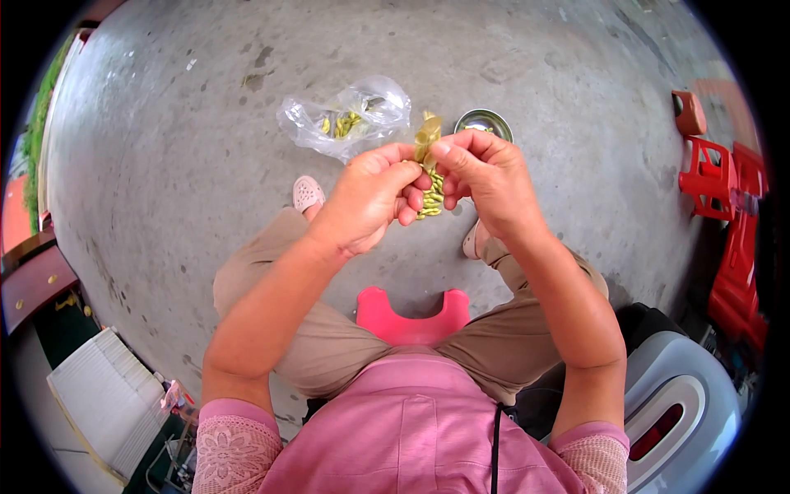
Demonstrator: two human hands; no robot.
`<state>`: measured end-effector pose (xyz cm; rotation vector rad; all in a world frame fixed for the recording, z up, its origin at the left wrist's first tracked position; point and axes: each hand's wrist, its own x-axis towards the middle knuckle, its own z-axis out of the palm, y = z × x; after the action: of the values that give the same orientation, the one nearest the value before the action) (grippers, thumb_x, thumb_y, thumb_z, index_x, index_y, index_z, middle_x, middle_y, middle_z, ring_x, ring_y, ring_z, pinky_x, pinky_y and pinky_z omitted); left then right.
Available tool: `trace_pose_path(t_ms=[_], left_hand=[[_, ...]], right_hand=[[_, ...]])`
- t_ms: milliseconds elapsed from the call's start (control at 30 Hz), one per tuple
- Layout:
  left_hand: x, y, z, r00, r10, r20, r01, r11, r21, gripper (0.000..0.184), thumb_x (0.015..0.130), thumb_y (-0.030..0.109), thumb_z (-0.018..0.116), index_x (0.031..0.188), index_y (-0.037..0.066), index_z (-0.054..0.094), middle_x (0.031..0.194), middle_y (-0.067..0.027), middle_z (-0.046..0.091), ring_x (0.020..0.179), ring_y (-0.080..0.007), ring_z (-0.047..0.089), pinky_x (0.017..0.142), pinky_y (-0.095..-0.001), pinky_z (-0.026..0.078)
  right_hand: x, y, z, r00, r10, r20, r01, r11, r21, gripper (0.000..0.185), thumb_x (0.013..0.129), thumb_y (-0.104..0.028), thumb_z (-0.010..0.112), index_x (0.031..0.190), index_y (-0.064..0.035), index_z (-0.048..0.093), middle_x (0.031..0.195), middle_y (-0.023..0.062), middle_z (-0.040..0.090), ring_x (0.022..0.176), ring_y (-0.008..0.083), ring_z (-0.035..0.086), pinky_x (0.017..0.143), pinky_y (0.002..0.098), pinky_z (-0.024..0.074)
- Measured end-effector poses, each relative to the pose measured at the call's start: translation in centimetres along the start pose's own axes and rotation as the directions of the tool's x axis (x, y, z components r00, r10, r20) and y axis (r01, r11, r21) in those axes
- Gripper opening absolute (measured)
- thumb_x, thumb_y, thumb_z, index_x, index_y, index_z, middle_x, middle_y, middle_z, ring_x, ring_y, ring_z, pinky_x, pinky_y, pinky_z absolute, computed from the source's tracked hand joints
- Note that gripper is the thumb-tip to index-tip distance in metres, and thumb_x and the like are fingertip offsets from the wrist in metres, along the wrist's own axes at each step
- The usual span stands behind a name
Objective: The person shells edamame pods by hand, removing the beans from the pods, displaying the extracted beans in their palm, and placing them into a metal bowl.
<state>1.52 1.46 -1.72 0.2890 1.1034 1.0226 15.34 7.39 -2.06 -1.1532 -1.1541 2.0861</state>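
Observation:
Both hands meet in front of me, fingertips pinched on a thin, folded yellow-green piece (427,136) that looks like a pod or its skin. My left hand (383,185) grips its lower left side with thumb and fingers, while my right hand (481,169) pinches it from the right. Small green pods (431,198) show in the gap below the fingers; the hands partly cover them. Beyond my left hand, a clear plastic bag (383,95) lies on the floor with more green pods (344,125) inside. A metal bowl (494,117) stands behind my right hand, with some pale green bits in it.
A pink stool (411,317) is between my legs on the grey concrete floor (247,107). Red plastic stools (709,177) stand at the right, above a grey-blue plastic object (683,412). At the lower left is a stack of white sheets (107,395).

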Motion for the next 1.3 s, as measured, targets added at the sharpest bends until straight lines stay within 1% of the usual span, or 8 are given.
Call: trace_pose_path(t_ms=[233,300,467,633,767,867,1033,1300], left_hand=[[0.1,5.2,-4.1,0.939,0.269,-0.215,-0.282,0.959,-0.03,0.017,0.086,0.018,0.046,0.091,0.003,0.051,0.076,-0.0031,0.05,0.059,-0.0079,0.043,0.043,-0.0169,0.033],[0.3,6.1,-5.9,0.937,0.325,-0.131,-0.35,0.848,-0.399,0.015,0.085,0.016,0.046,0.091,0.002,0.05,0.078,-0.0051,0.05,0.062,-0.0099,0.043,0.044,-0.0174,0.034],[-0.3,6.9,-6.2,0.92,0.302,-0.251,-0.379,0.848,-0.37,0.016,0.084,0.01,0.047,0.094,-0.002,0.05,0.078,-0.0084,0.051,0.069,-0.017,0.051,0.058,-0.0241,0.047],[-0.8,6.9,-7.8,0.923,0.363,-0.123,-0.372,0.771,-0.516,0.017,0.084,0.005,0.044,0.097,-0.004,0.048,0.082,-0.0115,0.051,0.073,-0.0201,0.053,0.064,-0.0286,0.049],[-1.4,7.3,-7.6,0.913,0.372,-0.169,-0.404,0.766,-0.5,0.017,0.083,0.005,0.043,0.097,-0.004,0.047,0.082,-0.011,0.051,0.074,-0.0209,0.053,0.067,-0.0296,0.049],[-1.5,7.4,-8.1,0.908,0.366,-0.205,-0.419,0.757,-0.501,0.02,0.084,0.004,0.044,0.102,-0.004,0.046,0.086,-0.0105,0.051,0.077,-0.0189,0.052,0.07,-0.0281,0.048],[-1.6,7.5,-8.5,0.909,0.383,-0.163,-0.406,0.734,-0.545,0.018,0.084,0.007,0.044,0.098,-0.003,0.047,0.082,-0.0115,0.052,0.075,-0.0212,0.053,0.068,-0.0299,0.049],[-1.6,7.5,-8.7,0.918,0.386,-0.094,-0.378,0.775,-0.507,0.023,0.085,0.008,0.043,0.105,-0.003,0.045,0.086,-0.0085,0.052,0.075,-0.0176,0.051,0.067,-0.0277,0.047]], right_hand=[[0.4,0.4,-1.0,0.997,0.071,-0.032,-0.07,0.997,0.017,0.016,0.079,-0.017,0.057,0.077,-0.0011,0.054,0.061,0.0027,0.054,0.051,0.0079,0.051,0.045,0.0213,0.0452],[0.6,1.8,-1.5,0.99,0.143,-0.007,-0.143,0.985,-0.101,0.014,0.082,-0.016,0.053,0.077,-0.002,0.054,0.068,0.0036,0.054,0.054,0.0095,0.053,0.047,0.0232,0.046],[0.7,6.6,-2.3,0.963,0.265,0.045,-0.248,0.94,-0.232,0.011,0.081,-0.01,0.053,0.077,-0.0001,0.053,0.065,0.0037,0.054,0.057,0.0101,0.054,0.05,0.0239,0.0473],[1.3,9.3,-0.4,0.927,0.371,0.055,-0.336,0.888,-0.313,0.01,0.08,-0.009,0.054,0.077,0.0,0.051,0.067,0.004,0.053,0.057,0.0109,0.054,0.049,0.0247,0.048],[5.0,11.0,1.9,0.899,0.42,0.123,-0.39,0.897,-0.207,0.011,0.078,-0.011,0.053,0.076,-0.0002,0.051,0.067,0.0056,0.054,0.056,0.0124,0.054,0.051,0.0253,0.0485],[9.1,12.3,4.2,0.894,0.416,0.167,-0.427,0.904,0.031,0.012,0.079,-0.012,0.05,0.077,0.0002,0.052,0.068,0.0065,0.054,0.057,0.0139,0.054,0.052,0.0263,0.0494],[15.1,14.1,6.8,0.885,0.465,-0.013,-0.413,0.798,0.438,0.015,0.082,-0.009,0.042,0.083,0.0023,0.051,0.07,0.0076,0.054,0.058,0.0157,0.054,0.054,0.0288,0.0511],[11.9,20.3,1.7,0.832,0.542,-0.12,-0.463,0.796,0.39,0.013,0.083,-0.01,0.043,0.084,0.0011,0.051,0.069,0.0074,0.053,0.056,0.0154,0.053,0.052,0.0281,0.0501]])
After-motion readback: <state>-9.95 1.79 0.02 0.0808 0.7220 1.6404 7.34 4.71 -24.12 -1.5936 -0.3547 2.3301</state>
